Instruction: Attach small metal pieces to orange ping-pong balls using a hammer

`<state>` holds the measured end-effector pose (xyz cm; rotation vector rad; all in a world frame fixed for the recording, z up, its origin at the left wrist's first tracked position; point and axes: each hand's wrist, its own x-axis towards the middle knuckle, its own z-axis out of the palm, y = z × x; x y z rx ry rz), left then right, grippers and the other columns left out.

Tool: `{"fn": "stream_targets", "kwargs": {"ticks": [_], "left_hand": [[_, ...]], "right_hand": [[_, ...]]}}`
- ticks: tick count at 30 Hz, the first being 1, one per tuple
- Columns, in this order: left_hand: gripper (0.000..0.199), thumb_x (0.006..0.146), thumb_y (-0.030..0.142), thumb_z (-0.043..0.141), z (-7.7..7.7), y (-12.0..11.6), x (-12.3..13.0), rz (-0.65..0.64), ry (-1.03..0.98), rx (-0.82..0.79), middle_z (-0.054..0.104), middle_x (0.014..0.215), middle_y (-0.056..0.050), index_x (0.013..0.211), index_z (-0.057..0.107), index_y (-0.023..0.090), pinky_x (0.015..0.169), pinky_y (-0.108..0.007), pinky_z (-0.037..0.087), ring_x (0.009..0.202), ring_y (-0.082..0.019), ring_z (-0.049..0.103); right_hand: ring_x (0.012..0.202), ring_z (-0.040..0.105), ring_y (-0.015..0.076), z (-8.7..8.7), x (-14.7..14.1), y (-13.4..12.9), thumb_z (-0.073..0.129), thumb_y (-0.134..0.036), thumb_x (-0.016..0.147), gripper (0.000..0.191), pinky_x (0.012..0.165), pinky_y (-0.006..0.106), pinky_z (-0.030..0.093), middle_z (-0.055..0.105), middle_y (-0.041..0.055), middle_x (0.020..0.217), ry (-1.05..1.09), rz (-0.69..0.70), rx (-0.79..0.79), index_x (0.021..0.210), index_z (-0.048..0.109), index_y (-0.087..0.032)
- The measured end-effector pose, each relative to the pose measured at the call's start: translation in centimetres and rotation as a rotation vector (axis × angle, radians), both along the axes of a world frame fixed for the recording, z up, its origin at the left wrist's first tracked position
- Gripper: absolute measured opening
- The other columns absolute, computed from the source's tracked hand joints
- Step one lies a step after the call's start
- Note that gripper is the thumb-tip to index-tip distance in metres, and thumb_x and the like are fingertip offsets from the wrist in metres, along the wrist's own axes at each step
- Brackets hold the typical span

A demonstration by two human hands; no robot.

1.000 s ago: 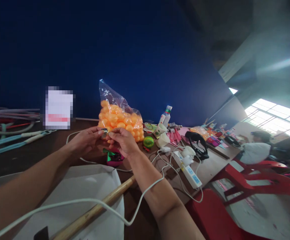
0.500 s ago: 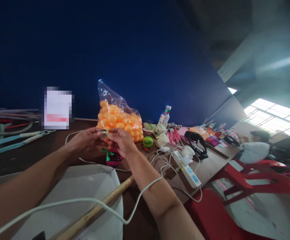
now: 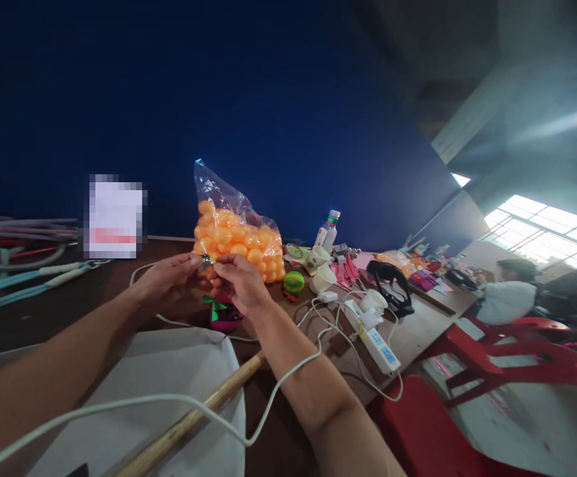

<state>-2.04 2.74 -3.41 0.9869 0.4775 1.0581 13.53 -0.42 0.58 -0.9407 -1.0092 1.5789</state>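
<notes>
Between my fingertips is a small shiny metal piece [image 3: 206, 264], too small to name exactly. My left hand [image 3: 171, 281] pinches it from the left, and my right hand [image 3: 242, 279] pinches it from the right. Both hands hover over the brown table, just in front of a clear plastic bag of orange balls [image 3: 238, 235]. Below my right hand lies a dark pink container [image 3: 224, 324] with something green at its edge; the hand partly hides it. A round green-striped object [image 3: 293, 283] sits to the right of the bag.
White cables run to a power strip [image 3: 380, 348] and cross over my right forearm. A wooden pole [image 3: 189, 424] lies across a white surface [image 3: 169, 371] close to me. Red chairs [image 3: 417, 424] stand at right. Cups, a bottle [image 3: 328, 230] and black straps [image 3: 392, 288] crowd the table.
The metal piece looks slightly turned between my fingertips. Both hands stay in nearly the same place, and the things on the table have not moved.
</notes>
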Motion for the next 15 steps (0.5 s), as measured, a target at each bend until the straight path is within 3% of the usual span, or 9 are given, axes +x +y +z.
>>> {"fn": "stream_targets", "kwargs": {"ticks": [4,15], "left_hand": [[0.039,0.064,0.041,0.080,0.02,0.03,0.02,0.025,0.005,-0.029,0.069,0.073,-0.009,0.083,0.067,0.009,0.063,-0.028,0.053,0.067,-0.018,0.064],[0.039,0.065,0.042,0.079,-0.71,0.65,-0.32,0.047,-0.015,-0.057,0.067,0.072,-0.007,0.080,0.064,0.010,0.063,-0.028,0.051,0.065,-0.016,0.061]], "right_hand": [[0.049,0.055,0.0077,0.12,-0.04,-0.04,0.072,-0.026,0.073,0.027,0.045,0.018,0.050,0.063,-0.0030,0.064,-0.016,0.001,0.005,0.089,0.052,-0.017],[0.052,0.056,0.0086,-0.55,-0.07,0.09,0.070,-0.021,0.071,0.027,0.045,0.018,0.050,0.064,-0.0024,0.066,-0.011,0.025,-0.041,0.091,0.052,-0.018]]}}
